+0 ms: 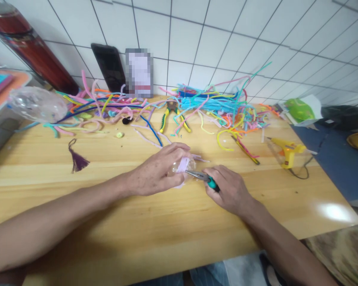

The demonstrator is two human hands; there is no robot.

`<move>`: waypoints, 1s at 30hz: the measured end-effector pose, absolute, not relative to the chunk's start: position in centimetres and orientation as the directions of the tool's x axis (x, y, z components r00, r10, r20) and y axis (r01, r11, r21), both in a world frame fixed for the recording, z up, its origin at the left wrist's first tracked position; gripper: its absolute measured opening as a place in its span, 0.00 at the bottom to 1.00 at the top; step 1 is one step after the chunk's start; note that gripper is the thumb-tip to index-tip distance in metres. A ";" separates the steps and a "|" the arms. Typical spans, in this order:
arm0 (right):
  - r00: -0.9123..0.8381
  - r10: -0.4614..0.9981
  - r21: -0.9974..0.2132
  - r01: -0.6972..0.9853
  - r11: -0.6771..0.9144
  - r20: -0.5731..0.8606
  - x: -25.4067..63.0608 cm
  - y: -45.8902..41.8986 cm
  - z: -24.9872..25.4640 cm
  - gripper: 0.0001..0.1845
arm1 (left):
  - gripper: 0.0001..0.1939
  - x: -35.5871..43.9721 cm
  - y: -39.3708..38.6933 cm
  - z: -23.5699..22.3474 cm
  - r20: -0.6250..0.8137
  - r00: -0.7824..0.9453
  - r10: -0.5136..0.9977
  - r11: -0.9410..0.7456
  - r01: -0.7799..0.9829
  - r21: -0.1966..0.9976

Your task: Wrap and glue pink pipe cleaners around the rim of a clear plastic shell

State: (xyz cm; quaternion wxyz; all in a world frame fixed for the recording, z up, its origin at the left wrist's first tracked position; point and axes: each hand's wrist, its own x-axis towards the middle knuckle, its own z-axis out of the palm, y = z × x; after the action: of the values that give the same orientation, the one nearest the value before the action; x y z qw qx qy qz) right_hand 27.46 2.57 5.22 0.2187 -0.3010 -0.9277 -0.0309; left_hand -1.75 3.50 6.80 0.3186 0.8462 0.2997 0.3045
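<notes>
My left hand (162,169) is closed around a small clear plastic piece (191,163) with lilac pipe cleaner (183,164) wrapped across it. The fingers cover part of that piece, so its full shape is hidden. In my right hand (228,188) is a pair of needle-nose pliers (209,179) with teal and black handles. Its narrow jaws point left, and their tip meets the lilac wrapping. Whether the jaws grip a strand is too small to tell. Lilac ends stick out to the right behind the piece.
Along the tiled wall lie many coloured pipe cleaners (209,104), with yellow-green pliers (174,115) among them. A yellow glue gun (288,151) and a craft knife (246,150) are on the right. A purple tassel (79,159), plastic bottle (37,104) and red cylinder (32,47) are on the left.
</notes>
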 end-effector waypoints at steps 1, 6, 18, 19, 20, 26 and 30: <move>-0.725 0.544 -0.076 0.570 0.818 0.423 27.5 2.6 5.2 0.19 | 0.23 -1.7 3.5 6.8 0.322 0.633 0.704 -0.614 0.313 0.725; -0.723 0.546 -0.068 0.576 0.815 0.423 27.4 2.6 5.2 0.19 | 0.23 -1.7 3.5 6.8 0.324 0.631 0.705 -0.611 0.308 0.729; -0.724 0.533 -0.074 0.561 0.824 0.438 27.3 2.6 5.3 0.17 | 0.22 -1.8 3.5 6.8 0.336 0.628 0.702 -0.621 0.309 0.720; -0.724 0.532 -0.071 0.562 0.824 0.438 27.3 2.6 5.3 0.17 | 0.22 -1.8 3.5 6.8 0.338 0.627 0.702 -0.622 0.308 0.720; -0.724 0.532 -0.068 0.564 0.823 0.440 27.2 2.6 5.3 0.17 | 0.22 -1.7 3.5 6.8 0.339 0.625 0.703 -0.622 0.308 0.720; -0.725 0.520 -0.053 0.560 0.827 0.452 27.2 2.6 5.3 0.17 | 0.23 -1.7 3.4 6.7 0.329 0.622 0.710 -0.611 0.314 0.726; -0.721 0.533 -0.063 0.568 0.821 0.443 27.3 2.5 5.4 0.18 | 0.23 -1.8 3.4 6.7 0.317 0.635 0.705 -0.612 0.318 0.724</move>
State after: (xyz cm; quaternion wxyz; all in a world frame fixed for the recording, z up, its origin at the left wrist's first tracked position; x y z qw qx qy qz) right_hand 27.35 2.55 5.38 0.2268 -0.2969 -0.9268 -0.0387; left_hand -1.81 3.42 6.68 0.3203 0.8455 0.3023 0.3018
